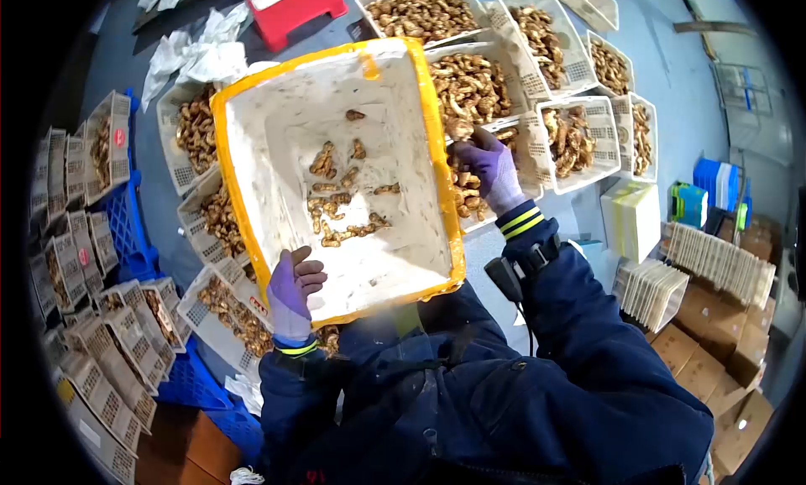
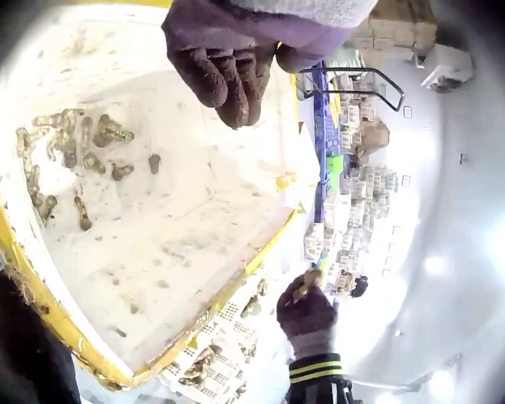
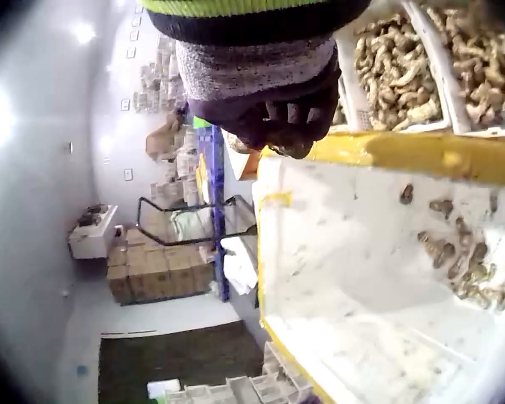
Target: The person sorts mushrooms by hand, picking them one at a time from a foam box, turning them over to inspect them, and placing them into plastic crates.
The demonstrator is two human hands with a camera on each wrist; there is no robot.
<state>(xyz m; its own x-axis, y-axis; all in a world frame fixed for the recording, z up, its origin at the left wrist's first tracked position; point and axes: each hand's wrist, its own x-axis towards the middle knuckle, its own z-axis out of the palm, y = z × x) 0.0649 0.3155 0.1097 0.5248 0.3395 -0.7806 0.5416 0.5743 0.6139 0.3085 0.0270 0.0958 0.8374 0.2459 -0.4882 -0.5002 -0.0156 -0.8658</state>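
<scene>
A large white foam box [image 1: 277, 141] with yellow tape round its rim stands before me, several small brown mushrooms [image 1: 327, 206] lying on its floor. My gloved right hand [image 1: 494, 173] is just beyond the box's right rim, over the crates there. It pinches a mushroom [image 1: 459, 130], which also shows under the fingers in the right wrist view. At the box's near left corner is my gloved left hand [image 1: 294, 290], its fingers loosely bent over the inside and nothing in them. The left wrist view shows that hand [image 2: 236, 59] above the box.
White plastic crates [image 1: 579, 141] full of mushrooms stand round the box to the right, back and left. More crates fill a blue rack [image 1: 126, 225] at far left. A red stool [image 1: 294, 11] is behind; stacked empty crates [image 1: 651, 292] and cartons [image 1: 705, 325] stand at right.
</scene>
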